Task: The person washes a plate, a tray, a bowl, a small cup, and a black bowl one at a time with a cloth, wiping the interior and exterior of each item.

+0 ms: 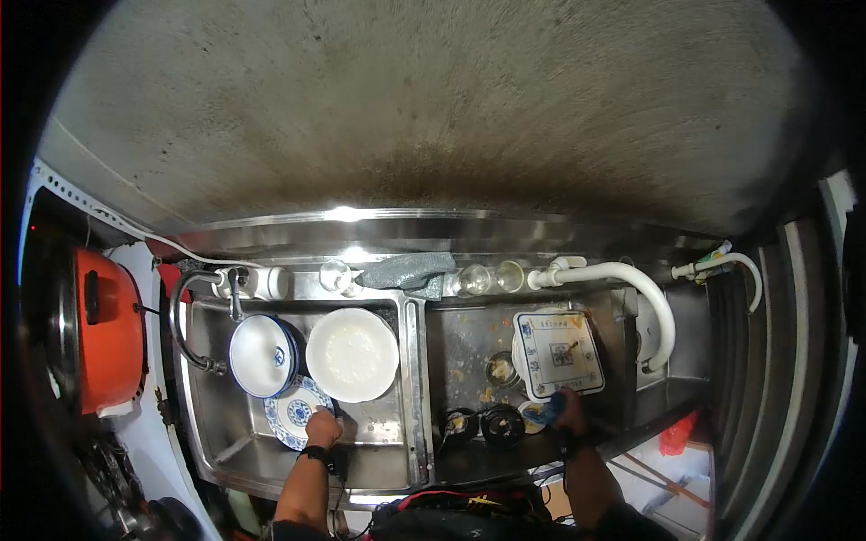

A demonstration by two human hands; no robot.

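Observation:
My left hand [323, 427] is closed on the rim of a round blue-and-white patterned plate [296, 417] in the left sink basin. White bowls with blue rims [260, 354] are stacked just above that plate, overlapping it. A large white round dish [352, 355] sits to their right. Over the right basin, my right hand [568, 412] grips a blue cloth-like thing [541, 412], too small to name surely. It is at the lower edge of a white square plate [559, 356] with a printed border. A small round dish [534, 420] lies partly hidden under the blue thing.
Black bowls [502, 426] and a glass or small bowl [503, 369] with food scraps are in the right basin. A metal faucet [185, 316] and a white faucet [654, 302] arch over the sink. Glasses [475, 279] and a grey cloth [406, 272] line the back ledge.

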